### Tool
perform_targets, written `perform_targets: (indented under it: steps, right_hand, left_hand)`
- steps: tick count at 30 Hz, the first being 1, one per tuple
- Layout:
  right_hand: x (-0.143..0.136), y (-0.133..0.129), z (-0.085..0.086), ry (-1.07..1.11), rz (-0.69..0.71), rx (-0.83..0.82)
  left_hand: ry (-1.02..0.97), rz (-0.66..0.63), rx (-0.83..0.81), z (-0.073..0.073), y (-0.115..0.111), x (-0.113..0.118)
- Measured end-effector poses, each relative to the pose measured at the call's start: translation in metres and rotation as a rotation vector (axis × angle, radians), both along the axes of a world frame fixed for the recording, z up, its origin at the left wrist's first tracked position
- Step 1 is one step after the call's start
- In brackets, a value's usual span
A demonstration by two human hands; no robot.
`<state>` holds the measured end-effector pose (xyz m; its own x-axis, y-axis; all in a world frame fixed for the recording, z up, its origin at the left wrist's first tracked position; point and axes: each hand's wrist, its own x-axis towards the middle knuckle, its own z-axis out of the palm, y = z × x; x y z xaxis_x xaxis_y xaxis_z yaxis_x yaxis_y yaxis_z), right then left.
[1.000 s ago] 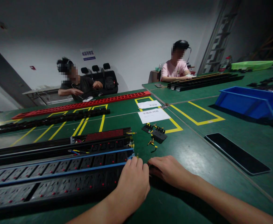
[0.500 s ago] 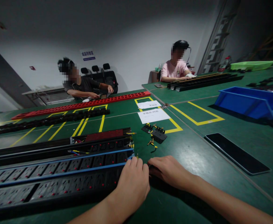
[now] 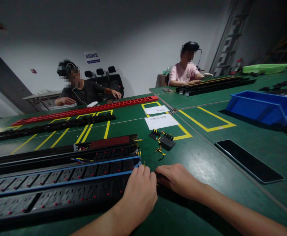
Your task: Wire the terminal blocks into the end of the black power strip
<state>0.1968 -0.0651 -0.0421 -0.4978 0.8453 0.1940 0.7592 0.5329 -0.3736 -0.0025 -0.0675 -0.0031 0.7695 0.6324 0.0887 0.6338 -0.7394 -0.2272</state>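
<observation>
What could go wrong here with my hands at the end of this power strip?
The left hand and right hand crowd the end of the nearest power strip, hiding whatever sits between them, so a slip might go unseen. Loose yellow wires and small black parts lie just beyond and could get knocked away.

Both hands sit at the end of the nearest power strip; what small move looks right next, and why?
Probably lift the right hand a little to expose the strip's end. Both it and the left hand cover the end of the power strip, hiding whatever they hold; loose yellow-tipped wires lie just beyond.
</observation>
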Motion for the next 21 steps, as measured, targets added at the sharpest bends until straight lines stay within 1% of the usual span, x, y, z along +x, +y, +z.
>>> perform_targets:
  steps: [6, 13, 21]
  right_hand:
    - [0.0007, -0.0015, -0.0002, 0.019, 0.007, -0.001]
    - [0.0002, -0.0021, 0.0037, 0.020, 0.008, -0.006]
    - [0.0004, -0.0019, 0.0016, 0.010, 0.006, -0.002]
  left_hand:
    - [0.024, 0.013, -0.031, 0.0043, -0.0003, 0.0013]
    - [0.027, 0.009, -0.023, 0.0046, -0.0006, 0.0013]
    - [0.040, 0.022, -0.031, 0.0051, -0.0002, 0.0021]
